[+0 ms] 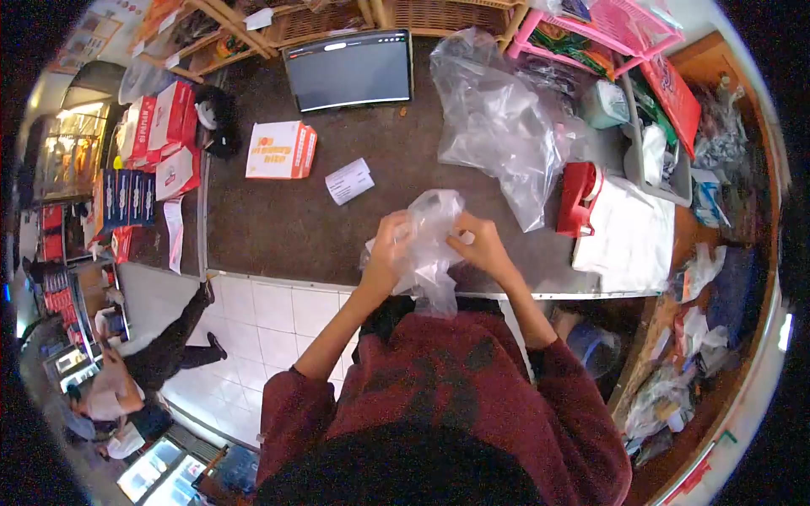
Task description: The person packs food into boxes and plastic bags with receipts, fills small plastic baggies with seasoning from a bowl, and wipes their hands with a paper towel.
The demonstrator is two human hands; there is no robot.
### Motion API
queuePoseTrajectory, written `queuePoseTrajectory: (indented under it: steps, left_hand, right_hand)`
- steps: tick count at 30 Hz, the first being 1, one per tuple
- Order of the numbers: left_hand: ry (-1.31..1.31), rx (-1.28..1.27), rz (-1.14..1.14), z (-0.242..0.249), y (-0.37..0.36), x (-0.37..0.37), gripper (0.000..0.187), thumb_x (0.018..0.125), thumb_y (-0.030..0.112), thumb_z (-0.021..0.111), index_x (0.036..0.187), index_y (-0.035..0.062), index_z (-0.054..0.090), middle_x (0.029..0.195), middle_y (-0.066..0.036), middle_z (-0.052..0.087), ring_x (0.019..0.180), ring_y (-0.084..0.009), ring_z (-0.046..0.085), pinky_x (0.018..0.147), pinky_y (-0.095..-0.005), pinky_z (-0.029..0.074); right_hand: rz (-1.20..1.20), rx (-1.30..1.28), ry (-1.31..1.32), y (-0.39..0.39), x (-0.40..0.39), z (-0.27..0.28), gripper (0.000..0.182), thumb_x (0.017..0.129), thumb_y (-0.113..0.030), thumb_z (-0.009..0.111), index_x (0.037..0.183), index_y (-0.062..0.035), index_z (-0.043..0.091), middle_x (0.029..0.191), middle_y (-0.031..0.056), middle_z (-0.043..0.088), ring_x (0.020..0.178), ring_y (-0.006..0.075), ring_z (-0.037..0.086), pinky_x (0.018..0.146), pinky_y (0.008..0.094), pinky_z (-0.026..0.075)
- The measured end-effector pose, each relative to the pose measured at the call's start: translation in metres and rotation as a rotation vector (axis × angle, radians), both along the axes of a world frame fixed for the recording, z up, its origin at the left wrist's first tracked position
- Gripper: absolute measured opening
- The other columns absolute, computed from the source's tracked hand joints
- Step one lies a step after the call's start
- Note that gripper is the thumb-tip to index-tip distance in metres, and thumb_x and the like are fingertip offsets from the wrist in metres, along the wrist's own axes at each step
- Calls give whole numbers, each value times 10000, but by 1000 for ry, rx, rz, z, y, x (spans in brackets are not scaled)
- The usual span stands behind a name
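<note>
A crumpled clear plastic bag [432,240] hangs between both hands over the front edge of the dark counter. My left hand [391,244] has its fingers closed on the bag's left side. On the right side of the bag, my right hand [475,240] pinches the plastic between thumb and fingers. Beyond the hands lies a curled printed receipt [349,181]. A white and orange food box [280,150], closed, sits farther to the left. Toward the back right is a heap of large clear plastic bags [502,118].
A tablet [348,70] stands at the back. Red boxes [171,126] are stacked left. On the right are a red tape dispenser [577,199], white bags [626,232] and a grey bin [655,181]. Another person [118,379] is on the floor side at far left.
</note>
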State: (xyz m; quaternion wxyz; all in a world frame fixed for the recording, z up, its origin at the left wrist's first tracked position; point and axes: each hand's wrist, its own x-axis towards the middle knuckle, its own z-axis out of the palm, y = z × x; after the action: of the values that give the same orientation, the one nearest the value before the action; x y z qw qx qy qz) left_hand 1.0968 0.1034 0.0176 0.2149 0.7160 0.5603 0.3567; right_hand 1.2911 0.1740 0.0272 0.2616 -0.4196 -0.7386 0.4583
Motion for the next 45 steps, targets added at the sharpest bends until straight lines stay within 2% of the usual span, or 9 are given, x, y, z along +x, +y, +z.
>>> queuePoseTrajectory:
  steps: [3, 9, 11, 13, 14, 17, 20, 32, 45]
  left_hand:
    - [-276, -301, -10, -2, 0, -6, 372, 659, 54, 607, 1016, -10, 526, 1049, -160, 489, 983, -316, 490, 899, -352, 384]
    - [160, -251, -172, 6, 21, -13, 317, 670, 81, 587, 981, 20, 584, 1004, -201, 559, 943, -358, 538, 838, -373, 441]
    - [126, -394, -204, 4, 31, -16, 300, 654, 98, 603, 948, 41, 606, 904, -183, 603, 851, -348, 577, 788, -394, 463]
    - [-41, -404, -146, -10, 37, -24, 268, 617, 90, 611, 881, 52, 635, 874, -154, 630, 759, -320, 607, 708, -404, 489]
    - [124, -374, -238, -58, 48, -33, 259, 562, 192, 655, 750, 16, 631, 723, -193, 613, 658, -305, 618, 638, -405, 481]
    - [-185, -279, 47, -54, 35, -27, 246, 549, 206, 667, 714, 25, 643, 696, -179, 615, 630, -277, 621, 606, -360, 490]
    - [-280, -607, 113, -36, 21, -33, 426, 598, 390, 713, 824, 37, 637, 779, -144, 636, 706, -263, 610, 670, -382, 479]
    - [-385, -302, 424, -49, 2, -5, 440, 545, 392, 738, 670, -7, 600, 590, -149, 579, 551, -265, 582, 523, -384, 433]
    - [-514, -288, 469, -37, -4, 14, 495, 613, 386, 721, 912, 12, 597, 807, -146, 632, 728, -278, 611, 631, -379, 458]
  right_hand:
    - [53, -135, 5, -14, -1, -7, 223, 675, -10, 633, 895, -33, 607, 928, 124, 599, 802, 274, 592, 688, 331, 475]
    - [157, 317, -108, -23, -2, -33, 328, 635, 2, 623, 959, 1, 571, 1016, 169, 581, 931, 331, 566, 804, 367, 446]
    - [20, -149, -55, -29, -11, -4, 327, 625, -12, 619, 947, 12, 567, 1050, 191, 560, 1032, 349, 515, 876, 379, 405]
    - [-59, 275, -34, -34, -15, -35, 199, 661, -2, 593, 860, 2, 581, 851, 174, 590, 740, 322, 571, 715, 343, 453]
    - [39, 294, -71, -32, -18, -23, 187, 664, -4, 603, 848, 1, 573, 835, 167, 590, 722, 297, 574, 696, 339, 454]
    - [79, 180, -56, -39, -34, -9, 163, 676, -18, 641, 814, -2, 557, 784, 132, 592, 670, 217, 572, 619, 321, 452]
    - [-34, 114, 33, -49, -49, 2, 161, 679, -34, 666, 797, -10, 559, 775, 111, 597, 656, 200, 564, 585, 309, 450]
    - [-62, 266, 87, -43, -43, -45, 167, 709, -72, 695, 786, 0, 566, 725, 102, 603, 618, 166, 570, 526, 277, 453]
    - [-179, -95, 280, -36, -25, -70, 117, 817, -94, 605, 799, 18, 577, 722, 26, 581, 679, 90, 514, 625, 230, 432]
